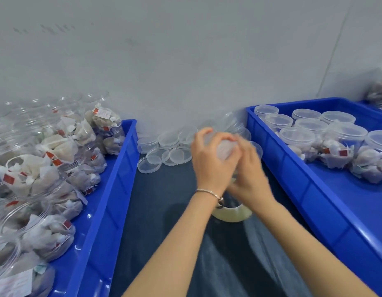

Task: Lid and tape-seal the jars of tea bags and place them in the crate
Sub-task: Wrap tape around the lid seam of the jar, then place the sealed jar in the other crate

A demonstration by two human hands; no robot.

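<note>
Head view showed the tape roll (232, 213) lying nearest me on the dark table (164, 221); above it my left hand (209, 159) and right hand (249, 170) curled around a blurred jar (223, 147), with loose lids (164, 151) beyond, between two blue crates (113, 200).

Both hands (226, 161) are motion-blurred and cover most of the jar (223, 149); the tape roll (230, 214) is half hidden.
</note>
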